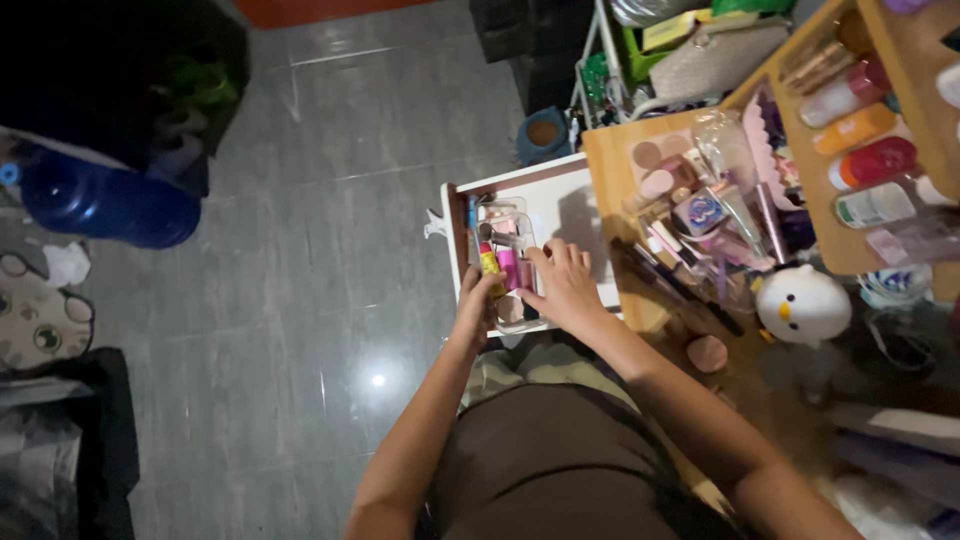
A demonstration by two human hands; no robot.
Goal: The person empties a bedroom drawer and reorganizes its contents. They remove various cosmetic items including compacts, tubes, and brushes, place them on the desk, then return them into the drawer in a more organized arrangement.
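An open white drawer (pixel 560 205) sticks out from a wooden desk (pixel 612 160). Inside it sits a clear plastic organiser tray (pixel 505 228) with small cosmetic tubes: a yellow one with a red cap (pixel 489 262) and pink ones (pixel 508 268). My left hand (pixel 477 305) is curled at the tray's near edge, touching the yellow tube. My right hand (pixel 565 288) rests on the tray's right side with fingers bent over the pink tubes. Whether either hand truly grips a tube is hard to see.
The desk top is crowded with cosmetics, brushes and jars (pixel 700 215). A white bird-shaped lamp (pixel 803 305) stands to the right. Bottles fill a wooden shelf (pixel 865 130). A blue water jug (pixel 105 205) lies on the grey tiled floor at left.
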